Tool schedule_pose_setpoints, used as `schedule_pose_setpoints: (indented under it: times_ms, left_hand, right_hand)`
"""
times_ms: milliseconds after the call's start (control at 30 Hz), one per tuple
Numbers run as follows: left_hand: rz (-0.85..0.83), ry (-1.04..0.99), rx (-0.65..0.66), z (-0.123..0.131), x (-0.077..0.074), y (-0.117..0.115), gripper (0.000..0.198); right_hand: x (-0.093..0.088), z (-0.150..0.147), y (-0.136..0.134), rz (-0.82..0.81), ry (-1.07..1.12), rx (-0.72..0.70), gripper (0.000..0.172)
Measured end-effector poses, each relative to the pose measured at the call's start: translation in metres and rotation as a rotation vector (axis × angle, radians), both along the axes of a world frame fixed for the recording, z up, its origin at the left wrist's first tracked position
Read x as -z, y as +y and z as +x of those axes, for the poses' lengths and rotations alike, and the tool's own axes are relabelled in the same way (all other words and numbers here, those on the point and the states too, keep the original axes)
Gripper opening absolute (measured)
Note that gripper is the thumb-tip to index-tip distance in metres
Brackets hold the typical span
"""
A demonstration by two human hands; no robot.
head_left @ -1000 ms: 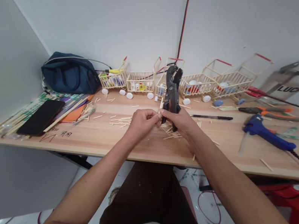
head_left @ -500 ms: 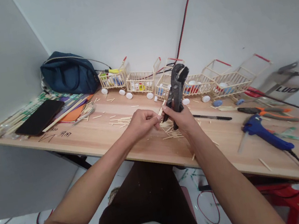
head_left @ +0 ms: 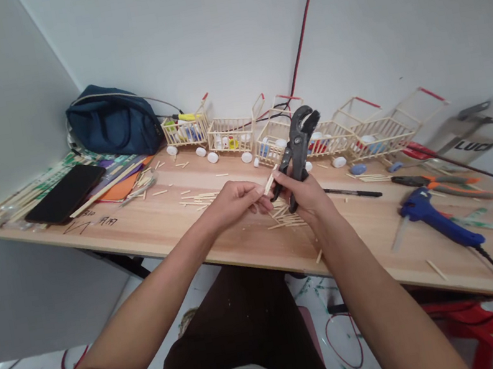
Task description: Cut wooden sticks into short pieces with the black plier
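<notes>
My right hand is closed around the handles of black cutting pliers, whose head points up and away from me. Between thumb and fingers my left hand pinches a short wooden stick, tilted upward beside the pliers. The stick's upper end comes close to my right thumb; whether the thumb touches it I cannot tell. Below both hands, a loose pile of cut wooden sticks lies on the wooden table. The pliers' jaws are clear of the stick.
Several small stick-built carts stand along the wall. On the right lie a blue glue gun, orange-handled pliers and a black pen. A phone and a blue bag are on the left.
The pliers have shifted slightly right and tilted further right with my right hand. My left hand has moved slightly right, still pinching the stick.
</notes>
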State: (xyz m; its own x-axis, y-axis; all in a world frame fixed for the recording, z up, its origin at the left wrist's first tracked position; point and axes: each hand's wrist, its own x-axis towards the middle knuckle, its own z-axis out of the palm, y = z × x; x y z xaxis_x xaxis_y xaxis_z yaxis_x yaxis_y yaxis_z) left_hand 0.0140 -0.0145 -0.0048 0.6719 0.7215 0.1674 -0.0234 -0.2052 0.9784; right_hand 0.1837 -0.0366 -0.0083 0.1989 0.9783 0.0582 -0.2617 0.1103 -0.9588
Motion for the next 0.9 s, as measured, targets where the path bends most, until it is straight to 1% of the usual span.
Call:
schedule_pose_setpoints:
  times_ms: [67,167,267,433,533,600,733,800,900]
  left_hand:
    - [0.051,-0.006,-0.035,0.0007,-0.0005,-0.0022,0.032]
    - [0.191,0.027,-0.162,0.0016,-0.0009,-0.0056,0.020]
    - [0.332,0.084,-0.220,0.0013,-0.0012,-0.0078,0.020]
    - [0.385,0.098,-0.206,-0.0004,0.0002,-0.0091,0.025]
    - [0.386,0.124,-0.208,-0.0007,0.0010,-0.0093,0.024]
    - [0.358,0.145,-0.191,-0.0004,0.0003,-0.0095,0.021]
    - [0.195,0.102,-0.143,0.0012,-0.0032,-0.0091,0.030]
    - [0.120,0.068,-0.146,0.0022,-0.0046,-0.0081,0.035]
    - [0.073,0.048,-0.172,0.0039,-0.0047,-0.0059,0.038]
  right_hand:
    - [-0.0020,-0.0011,-0.0003,-0.022,0.081,-0.016,0.041]
    - [-0.0027,-0.0014,-0.0007,-0.046,0.113,-0.054,0.041]
    - [-0.0017,-0.0004,-0.0011,-0.074,0.099,-0.090,0.038]
    - [-0.0010,0.0000,-0.0019,-0.052,0.124,-0.128,0.038]
    - [-0.0001,-0.0002,-0.0017,-0.046,0.074,-0.112,0.039]
    - [0.0012,0.0003,-0.0013,-0.045,0.029,-0.100,0.039]
    - [0.0031,0.0016,-0.0012,-0.017,-0.107,-0.061,0.036]
    - [0.0031,0.0009,-0.0016,0.024,-0.194,-0.034,0.033]
    - [0.0028,-0.0025,-0.0017,0.085,-0.336,0.027,0.026]
